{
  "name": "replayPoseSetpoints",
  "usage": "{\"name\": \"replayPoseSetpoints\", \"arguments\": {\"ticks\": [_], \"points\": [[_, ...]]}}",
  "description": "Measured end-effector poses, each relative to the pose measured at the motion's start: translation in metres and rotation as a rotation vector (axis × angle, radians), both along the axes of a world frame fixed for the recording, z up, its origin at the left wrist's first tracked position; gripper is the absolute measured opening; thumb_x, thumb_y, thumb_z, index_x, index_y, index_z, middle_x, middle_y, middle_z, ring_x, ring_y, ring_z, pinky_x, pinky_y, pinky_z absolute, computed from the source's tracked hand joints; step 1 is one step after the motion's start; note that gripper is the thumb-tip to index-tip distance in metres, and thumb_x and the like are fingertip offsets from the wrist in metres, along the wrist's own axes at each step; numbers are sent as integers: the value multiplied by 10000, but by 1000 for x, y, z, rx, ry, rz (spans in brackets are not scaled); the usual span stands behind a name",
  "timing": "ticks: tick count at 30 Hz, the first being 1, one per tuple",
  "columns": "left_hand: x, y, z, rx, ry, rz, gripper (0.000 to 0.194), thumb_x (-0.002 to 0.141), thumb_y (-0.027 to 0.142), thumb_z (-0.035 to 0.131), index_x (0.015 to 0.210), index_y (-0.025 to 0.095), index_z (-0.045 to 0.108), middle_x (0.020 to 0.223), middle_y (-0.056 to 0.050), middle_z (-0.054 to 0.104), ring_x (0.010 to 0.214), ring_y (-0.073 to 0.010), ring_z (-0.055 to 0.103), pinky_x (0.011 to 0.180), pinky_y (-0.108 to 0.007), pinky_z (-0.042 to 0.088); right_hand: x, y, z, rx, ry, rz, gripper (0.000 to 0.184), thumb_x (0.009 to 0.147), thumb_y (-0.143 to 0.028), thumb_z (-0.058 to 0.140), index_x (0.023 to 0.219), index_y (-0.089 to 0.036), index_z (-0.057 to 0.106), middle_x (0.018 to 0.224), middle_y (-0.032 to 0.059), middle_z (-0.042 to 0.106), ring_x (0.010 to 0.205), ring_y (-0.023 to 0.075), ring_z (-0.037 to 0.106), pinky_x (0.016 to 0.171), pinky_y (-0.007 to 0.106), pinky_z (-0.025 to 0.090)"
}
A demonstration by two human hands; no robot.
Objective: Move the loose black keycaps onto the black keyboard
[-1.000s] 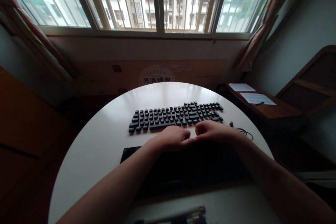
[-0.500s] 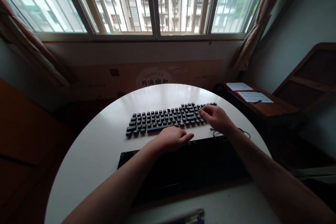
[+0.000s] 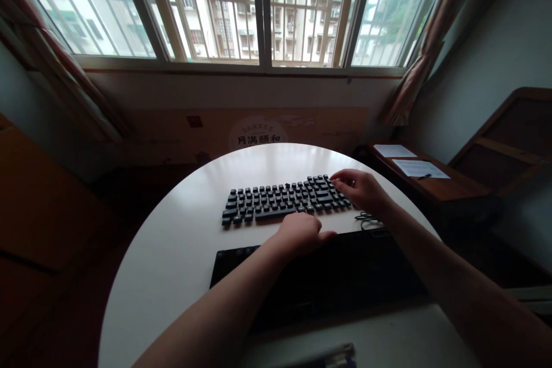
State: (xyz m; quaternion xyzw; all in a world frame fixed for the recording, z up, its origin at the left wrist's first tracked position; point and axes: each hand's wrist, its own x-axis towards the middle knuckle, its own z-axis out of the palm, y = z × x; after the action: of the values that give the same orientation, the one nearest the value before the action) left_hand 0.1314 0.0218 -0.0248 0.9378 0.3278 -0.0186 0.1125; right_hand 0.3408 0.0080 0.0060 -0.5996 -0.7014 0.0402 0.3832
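Note:
Loose black keycaps (image 3: 276, 198) lie on the white round table (image 3: 164, 241) in rows like a keyboard layout. Nearer me sits a black keyboard base (image 3: 345, 276), too dark to show detail. My left hand (image 3: 302, 230) rests over its far edge, thumb stretched to the right and apart from the bent fingers, which are mostly hidden. At the right end of the keycaps, my right hand (image 3: 360, 187) has thumb and forefinger brought together in a pinch. Anything between those fingertips is too small to make out. The hand hides some keycaps.
A thin dark cable (image 3: 366, 218) lies coiled below my right wrist. At the table's near edge is a partly cut-off object (image 3: 340, 353). A brown side table (image 3: 457, 184) with papers (image 3: 420, 168) and a pen (image 3: 425, 176) stands right, below the barred window (image 3: 263, 11).
The view has shifted, so the table and keycaps appear farther right and slightly lower. My right hand has moved a little toward the far row of keycaps. My left hand stays at the base's edge.

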Motion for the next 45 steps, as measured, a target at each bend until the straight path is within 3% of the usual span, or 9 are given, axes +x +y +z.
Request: {"name": "replayPoseSetpoints", "arguments": {"ticks": [5,9,12,20,32,36,39,42,45], "points": [[0,0,2,-8,0,-9,642,957,645,318,844,184,751,898,-120,748,865,-289,698,690,-341,512,3,62,21,-167,-229,-96,239,883,-275,602,1024,-195,778,1041,60,747,959,204,666,908,282,469],[0,-2,5,-46,16,-7,641,949,654,324,904,185,759,949,-129,751,910,-295,697,730,-351,526,0,108,16,-407,-303,-71,129,868,-210,671,939,-170,770,933,54,755,897,203,689,854,287,510],[-1,-2,4,-46,12,-15,643,947,653,320,918,185,760,968,-133,753,937,-310,698,754,-373,536,-2,129,8,-558,-363,-40,185,936,-308,654,1039,-161,702,1064,57,708,944,200,672,862,363,550],[-2,0,0,-57,-13,-33,609,943,631,338,934,193,760,971,-130,754,948,-316,698,787,-401,549,-7,147,-5,-734,-466,16,292,968,-359,612,1191,-172,635,1225,78,637,1031,227,645,875,414,563],[-3,-2,1,-55,-31,-17,565,963,551,337,930,175,757,981,-139,752,955,-326,699,817,-426,551,-14,163,-24,-702,-477,12,306,964,-361,616,1211,-181,631,1260,78,622,1052,238,638,876,412,562],[-3,-1,2,-72,-21,-20,566,965,555,334,928,176,753,988,-138,750,966,-330,696,818,-426,549,-25,160,-14,-579,-406,-13,260,959,-350,623,1148,-176,662,1197,77,658,1026,222,647,894,407,550],[-3,-1,3,-75,-30,-28,575,968,558,326,927,174,752,991,-144,749,965,-326,696,805,-417,548,-26,139,3,-438,-314,-21,218,932,-310,627,1081,-182,721,1118,76,718,1002,215,661,946,358,505],[-4,0,4,-77,-28,-30,583,974,549,312,930,171,753,1002,-148,747,962,-325,692,790,-411,544,-14,91,15,-350,-224,13,291,908,-347,609,1124,-197,733,1076,65,752,948,219,683,892,317,512],[-4,0,5,-77,-17,-42,580,976,547,310,929,177,754,1000,-144,746,965,-319,689,785,-400,536,6,30,20,-389,-75,109,354,857,-427,643,1096,-189,750,1002,62,773,898,228,697,812,302,530]]}}
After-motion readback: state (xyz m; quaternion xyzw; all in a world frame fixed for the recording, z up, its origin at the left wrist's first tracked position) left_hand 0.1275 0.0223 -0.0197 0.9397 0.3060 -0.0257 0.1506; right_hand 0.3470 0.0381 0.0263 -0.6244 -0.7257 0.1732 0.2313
